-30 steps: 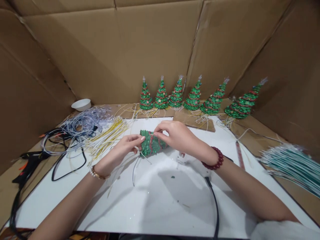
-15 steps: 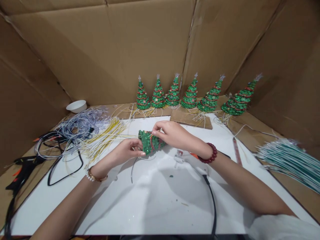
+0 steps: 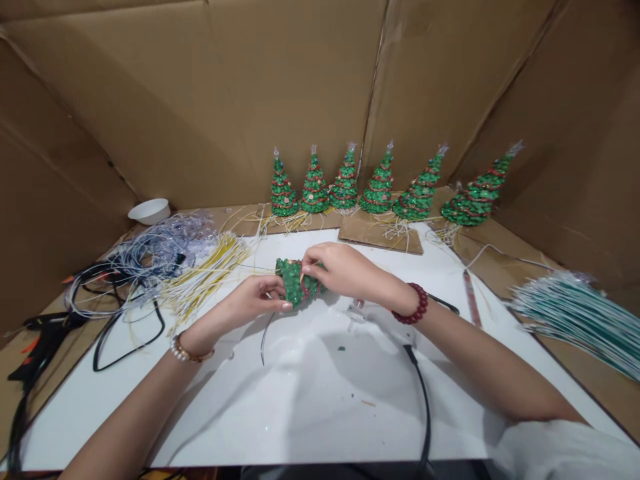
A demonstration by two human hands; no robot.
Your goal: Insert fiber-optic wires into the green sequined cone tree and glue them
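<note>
A small green Christmas tree ornament [image 3: 294, 285] with red garland lies tipped on its side over the white board. Its base end is in my left hand [image 3: 257, 295], with the thumb in front and the fingers behind. From the right, my right hand [image 3: 343, 268] reaches over the tree, thumb and forefinger pinched at its red garland. A thin orange-gold bit shows at those fingertips, too small to name. The tree's narrow end is hidden behind my right hand. Thin wires trail from its base to the left and downward.
Several finished-looking trees [image 3: 379, 190] stand along the cardboard wall. At left are yellow-white wires [image 3: 210, 273], coiled clear cords [image 3: 145, 257], a white bowl [image 3: 150, 212] and a black glue gun [image 3: 43, 340]. Green-white wires [image 3: 580, 320] lie right. A black cable [image 3: 424, 400] crosses the white board [image 3: 300, 427].
The view has shifted slightly. My right hand has moved a little along the garland, fingertips lower against the tree. My left hand keeps its hold.
</note>
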